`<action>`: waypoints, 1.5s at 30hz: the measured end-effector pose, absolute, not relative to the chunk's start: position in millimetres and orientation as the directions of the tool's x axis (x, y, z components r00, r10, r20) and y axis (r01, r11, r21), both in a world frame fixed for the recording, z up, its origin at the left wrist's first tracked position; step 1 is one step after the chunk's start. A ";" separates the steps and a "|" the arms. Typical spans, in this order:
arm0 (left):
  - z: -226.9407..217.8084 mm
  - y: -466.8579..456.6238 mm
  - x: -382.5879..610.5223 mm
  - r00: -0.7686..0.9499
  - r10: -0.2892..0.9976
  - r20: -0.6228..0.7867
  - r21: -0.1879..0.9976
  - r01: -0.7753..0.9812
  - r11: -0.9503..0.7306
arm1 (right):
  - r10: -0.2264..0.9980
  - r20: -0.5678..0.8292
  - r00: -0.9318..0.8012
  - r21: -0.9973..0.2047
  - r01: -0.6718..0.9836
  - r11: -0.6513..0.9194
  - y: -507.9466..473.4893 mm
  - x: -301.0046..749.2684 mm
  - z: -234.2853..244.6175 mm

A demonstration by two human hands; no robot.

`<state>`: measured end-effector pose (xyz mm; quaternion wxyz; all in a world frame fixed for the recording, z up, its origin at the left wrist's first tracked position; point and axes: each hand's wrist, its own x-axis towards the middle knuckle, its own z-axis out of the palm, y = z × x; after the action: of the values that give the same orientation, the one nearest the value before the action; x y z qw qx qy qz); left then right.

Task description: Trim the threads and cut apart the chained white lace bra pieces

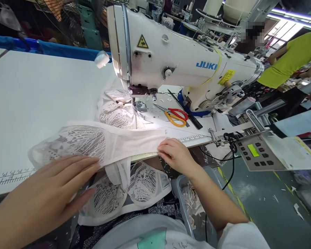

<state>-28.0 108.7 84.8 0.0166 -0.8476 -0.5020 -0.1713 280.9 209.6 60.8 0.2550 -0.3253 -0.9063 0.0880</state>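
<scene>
A pale lace bra (83,141) lies across the front of the sewing machine table, its wing stretching to the right. My left hand (64,183) rests flat on the lace cup, fingers extended. At the right end of the wing, my right hand (175,152) pinches the fabric edge between thumb and fingers. More lace fabric (116,110) is bunched under and left of the needle area of the white sewing machine (155,45). Another lace bra (142,183) hangs over the table edge onto my lap.
Red-and-yellow-handled scissors (177,116) and a black-handled tool (194,121) lie on the machine bed. A control panel (256,154) juts out at the right. Below stands a plastic bin (184,200) of scraps. A person in a yellow-green top (292,57) is at the far right.
</scene>
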 end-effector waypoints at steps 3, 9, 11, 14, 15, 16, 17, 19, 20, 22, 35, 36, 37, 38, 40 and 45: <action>85.1 116.6 -4.5 0.592 0.743 0.314 -0.152 0.803 -0.576 | 0.627 0.336 -0.703 -0.274 0.564 0.779 211.2 278.6 66.6; 77.7 136.4 10.3 0.588 0.773 0.238 -0.247 0.806 -0.538 | 0.616 0.105 -0.781 -0.061 0.613 0.788 218.5 272.2 80.9; 81.1 142.7 8.5 0.546 0.818 0.181 -0.136 0.837 -0.529 | 0.608 0.036 -0.793 -0.061 0.606 0.793 224.5 271.4 84.9; 86.6 148.8 7.0 0.503 0.856 0.125 -0.068 0.865 -0.498 | 0.593 -0.028 -0.805 -0.092 0.593 0.800 233.7 269.3 87.6; 86.9 149.6 6.7 0.503 0.855 0.122 -0.082 0.864 -0.497 | 0.584 -0.035 -0.811 -0.088 0.585 0.806 236.0 268.2 87.4; 86.3 150.0 6.4 0.510 0.850 0.130 -0.102 0.860 -0.500 | 0.574 -0.034 -0.818 -0.077 0.574 0.815 237.7 267.2 86.6; 84.7 150.1 5.7 0.520 0.841 0.148 -0.120 0.854 -0.507 | 0.562 -0.024 -0.827 -0.058 0.563 0.825 239.0 266.8 85.2; 80.0 149.9 3.5 0.537 0.826 0.174 -0.127 0.844 -0.521 | 0.535 0.014 -0.845 -0.009 0.535 0.845 241.3 269.5 80.8; 77.5 149.9 2.0 0.548 0.816 0.184 -0.117 0.836 -0.535 | 0.516 0.043 -0.855 0.016 0.517 0.856 242.8 273.5 78.1; 73.3 150.2 -0.6 0.563 0.803 0.196 -0.091 0.826 -0.557 | 0.487 0.132 -0.863 0.056 0.497 0.866 247.1 286.6 72.4; 72.8 147.6 -2.0 0.536 0.815 0.221 -0.095 0.843 -0.529 | 0.461 0.411 -0.787 -0.002 0.505 0.863 235.3 304.2 62.8; 72.6 147.5 -1.6 0.516 0.833 0.202 -0.090 0.856 -0.509 | 0.462 0.426 -0.778 -0.019 0.503 0.864 232.8 301.8 62.6; 72.3 147.7 -1.1 0.504 0.843 0.189 -0.081 0.863 -0.498 | 0.454 0.435 -0.778 -0.032 0.491 0.871 229.9 298.7 62.7; 72.1 147.9 -0.7 0.492 0.851 0.183 -0.069 0.870 -0.488 | 0.442 0.443 -0.780 -0.044 0.474 0.880 226.8 294.8 63.1; 72.2 148.2 0.2 0.476 0.861 0.182 -0.046 0.878 -0.476 | 0.444 0.471 -0.763 -0.074 0.467 0.881 220.5 286.2 65.2; 76.0 148.2 2.8 0.471 0.859 0.201 -0.046 0.881 -0.472 | 0.461 0.552 -0.695 -0.152 0.460 0.875 212.1 277.0 69.3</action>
<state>2.8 148.2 76.0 0.0715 -0.8546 -0.5089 -0.0748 277.0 212.1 69.3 0.3000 -0.2501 -0.9205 0.0008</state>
